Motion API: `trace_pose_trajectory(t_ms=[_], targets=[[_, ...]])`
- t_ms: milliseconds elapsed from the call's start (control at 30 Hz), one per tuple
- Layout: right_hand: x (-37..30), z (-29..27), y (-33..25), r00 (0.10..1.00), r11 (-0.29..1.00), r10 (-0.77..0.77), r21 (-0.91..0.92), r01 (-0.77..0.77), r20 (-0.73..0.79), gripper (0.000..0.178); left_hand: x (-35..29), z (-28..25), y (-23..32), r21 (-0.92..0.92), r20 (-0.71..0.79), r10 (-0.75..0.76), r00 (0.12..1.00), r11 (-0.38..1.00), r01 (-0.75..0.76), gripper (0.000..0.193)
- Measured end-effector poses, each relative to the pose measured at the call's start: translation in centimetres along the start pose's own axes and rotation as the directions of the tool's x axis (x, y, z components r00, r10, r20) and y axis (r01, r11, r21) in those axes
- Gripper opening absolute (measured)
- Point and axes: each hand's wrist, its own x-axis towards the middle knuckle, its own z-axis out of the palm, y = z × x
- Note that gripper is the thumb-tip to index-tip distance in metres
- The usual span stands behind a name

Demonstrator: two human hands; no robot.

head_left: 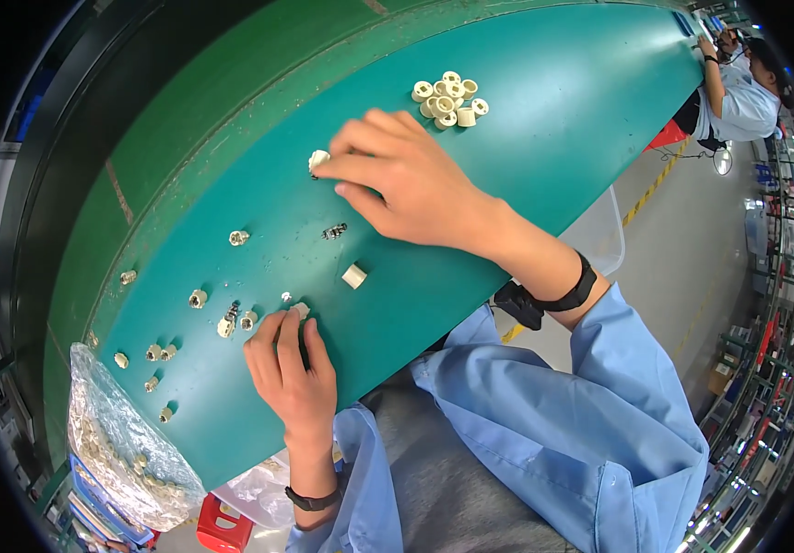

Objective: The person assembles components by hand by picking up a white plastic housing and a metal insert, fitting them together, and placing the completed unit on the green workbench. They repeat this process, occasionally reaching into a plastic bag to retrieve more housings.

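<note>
Spanning the frame from lower left to upper right: one green table [553, 120]. Lower left: one clear plastic bag [106, 387], small pale pieces inside. Centre: right hand [406, 180], fingers spread and blurred, index fingertip at one white piece [319, 159]; whether it is gripped cannot be told. Lower centre: left hand [291, 369], fingers bent, thumb apart, fingertips at one pale piece [301, 311] partly hidden; grip likewise uncertain. Upper middle: one heap of cream cups [445, 104], some upright, some on their sides. Centre, between the hands: one lone cream cup [354, 276], lying on its side; above it, one dark metal part [333, 230]. Left of centre: scattered small cream-and-metal pieces [198, 299], lying apart or in pairs.

Progress, as judged from the layout: partway; cups are grouped, while the scattered pieces and the bag's contents appear left over.

Brands, labels, writing: none legible on the pieces.
</note>
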Motion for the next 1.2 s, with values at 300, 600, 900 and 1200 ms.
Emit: trace_pose_trajectory(t_ms=[300,600,900,1200], targets=[[2.8,0.1,0.3,0.971,0.997,-0.004,0.074,-0.014,0.239,0.021,0.8,-1.4,0.3,-0.150,-0.093,0.036,0.995,0.988,-0.049,0.032],[0.7,-1.4,-6.5,0.994,0.740,-0.096,0.672,0.037,0.052,0.026,3.2,-1.3,1.9,-0.935,0.261,-0.394,0.881,0.124,0.332,0.031],[-3.4,-2.1,0.1,0.972,0.996,0.086,0.019,-0.092,0.218,0.036,2.1,-1.4,0.8,-0.910,0.393,-0.361,0.846,-0.285,0.302,0.028],[-2.8,-3.5,-3.8,0.952,0.530,0.213,0.792,-0.302,0.220,0.020,1.3,-1.5,0.9,-0.941,0.327,-0.366,0.871,-0.044,0.335,0.030]])
